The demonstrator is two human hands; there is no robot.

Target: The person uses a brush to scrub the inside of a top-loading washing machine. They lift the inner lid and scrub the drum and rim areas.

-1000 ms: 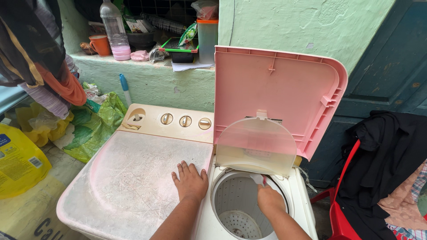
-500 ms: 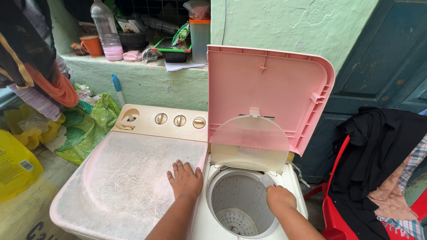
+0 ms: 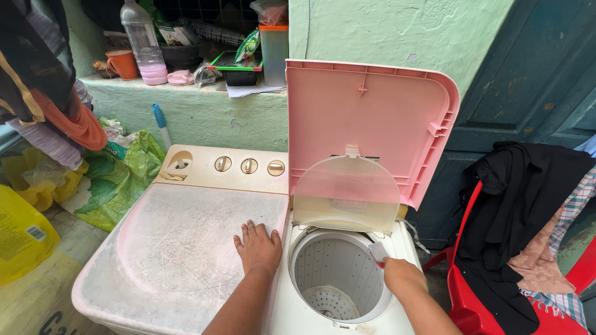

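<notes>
Left hand [image 3: 257, 248] spread flat, gripping nothing, on the scratched closed wash-tub lid [image 3: 180, 248]; right hand [image 3: 403, 276] closed around a small white-headed brush [image 3: 377, 252] at the spin drum's rim [image 3: 380, 239], under the raised pink lid [image 3: 366, 118]

I judge this a household laundry corner. A twin-tub washing machine [image 3: 248, 248] stands against a rough green-painted wall [image 3: 397, 31]. A ledge [image 3: 186, 93] carries a plastic bottle [image 3: 139, 37], orange cup [image 3: 122, 63] and containers. Clothes are heaped on a red plastic chair [image 3: 496, 291] beside a blue door [image 3: 546, 74].
</notes>
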